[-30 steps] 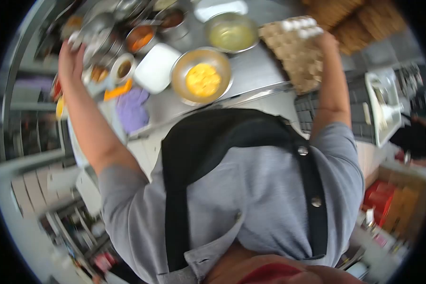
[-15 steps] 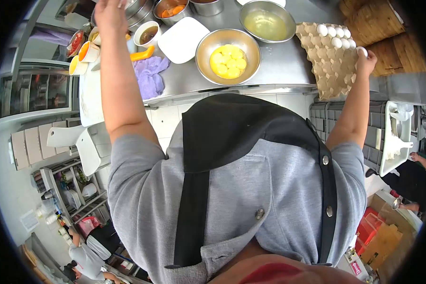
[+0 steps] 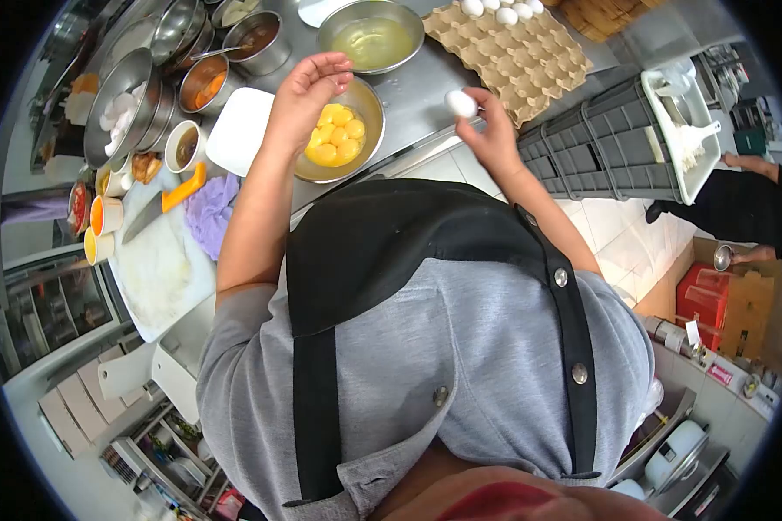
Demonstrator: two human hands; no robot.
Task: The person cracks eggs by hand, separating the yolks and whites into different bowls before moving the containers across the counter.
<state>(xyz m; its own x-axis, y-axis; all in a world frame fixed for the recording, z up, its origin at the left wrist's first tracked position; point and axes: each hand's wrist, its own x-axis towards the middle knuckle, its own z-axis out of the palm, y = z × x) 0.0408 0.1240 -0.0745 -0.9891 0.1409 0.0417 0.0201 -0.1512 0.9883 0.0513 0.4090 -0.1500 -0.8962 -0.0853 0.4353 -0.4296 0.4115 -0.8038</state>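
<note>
My right hand (image 3: 493,137) holds a white egg (image 3: 461,104) between thumb and fingers, over the counter's front edge. My left hand (image 3: 308,97) hovers above the left side of a metal bowl (image 3: 375,130) with several egg yolks (image 3: 334,135) in it. Nothing shows in that hand; its fingers are loosely bent, with the thumb apart from them. Just behind is a second metal bowl (image 3: 415,24) of clear, pale egg white (image 3: 372,43). The cardboard egg tray (image 3: 513,65) lies to the right, with several white eggs (image 3: 506,15) at its far end.
At the left, a metal bowl (image 3: 139,74) holds white shells. A knife (image 3: 182,188) with an orange handle lies by a purple cloth (image 3: 210,217) and a white cutting board (image 3: 161,278). A grey crate (image 3: 591,148) stands at the right; a person (image 3: 738,204) is beyond it.
My right hand has lifted the egg from the tray and brought it left towards the bowls. My left hand has come from the far left to the yolk bowl. The view has turned.
</note>
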